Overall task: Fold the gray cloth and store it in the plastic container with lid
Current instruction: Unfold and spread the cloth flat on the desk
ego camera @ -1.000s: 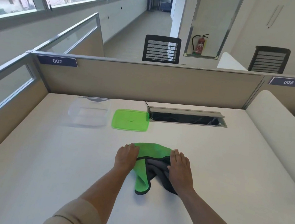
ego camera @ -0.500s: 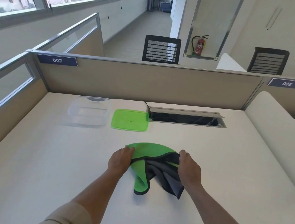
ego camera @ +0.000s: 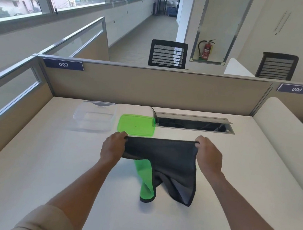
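Two hands hold the gray cloth stretched between them over the desk: the left hand is closed on one top corner, the right hand on the other. Its gray face shows, and its lower corners hang toward the person, one turned to show the green side. Just beyond the left hand lies the green lid, with the clear plastic container beside it, farther left.

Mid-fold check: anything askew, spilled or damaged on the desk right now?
Nothing damaged or spilled. The cloth hangs unevenly between the left hand and right hand. The container sits open, its lid beside it.
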A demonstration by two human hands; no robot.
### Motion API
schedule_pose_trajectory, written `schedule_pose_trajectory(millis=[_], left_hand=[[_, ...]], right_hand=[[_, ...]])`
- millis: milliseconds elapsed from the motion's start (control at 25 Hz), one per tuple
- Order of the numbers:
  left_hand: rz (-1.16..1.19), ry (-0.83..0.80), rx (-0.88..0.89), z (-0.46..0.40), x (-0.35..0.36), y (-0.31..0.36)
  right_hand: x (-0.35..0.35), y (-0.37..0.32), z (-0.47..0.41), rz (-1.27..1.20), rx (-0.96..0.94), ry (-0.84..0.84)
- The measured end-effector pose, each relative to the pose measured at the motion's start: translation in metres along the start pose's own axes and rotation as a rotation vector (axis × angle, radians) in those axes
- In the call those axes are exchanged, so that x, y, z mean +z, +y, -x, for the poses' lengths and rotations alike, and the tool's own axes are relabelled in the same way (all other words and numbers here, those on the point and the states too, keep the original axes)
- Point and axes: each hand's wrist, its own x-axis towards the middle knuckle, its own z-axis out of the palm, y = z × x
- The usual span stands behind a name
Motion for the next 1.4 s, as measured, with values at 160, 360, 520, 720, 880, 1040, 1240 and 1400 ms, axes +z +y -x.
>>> schedule_pose_trajectory(millis=[160,360,520,720,880,1040,1240,1400], left_hand=[[0.030,-0.012,-0.017,-0.016,-0.023,-0.010],[0.133,0.156,-0.003,-0.032,-0.054,-0.010],[0.286,0.359,0.035,-0.048,-0.084,0.007],[0.341,0.558,0.108,-0.055,-0.114,0.015],[0.383,0.662,0.153,-0.053,-0.133,0.013],[0.467,0.493,0.237,-0.027,-0.134,-0.009],[0.517,0.023,0.085,0.027,-0.103,-0.061],[0.472,-0.225,0.006,0.053,-0.074,-0.093]], right_hand=[[-0.015,-0.010,-0.022,0.014,-0.012,0.086],[-0.032,-0.025,-0.041,-0.003,0.014,0.193],[-0.060,-0.034,-0.063,-0.026,0.045,0.327],[-0.091,-0.045,-0.075,-0.044,0.022,0.426],[-0.105,-0.056,-0.071,-0.092,0.025,0.524],[-0.102,-0.047,-0.036,-0.163,0.027,0.477],[-0.073,-0.002,0.034,-0.439,-0.001,-0.136],[-0.044,0.021,0.074,-0.490,0.086,-0.516]])
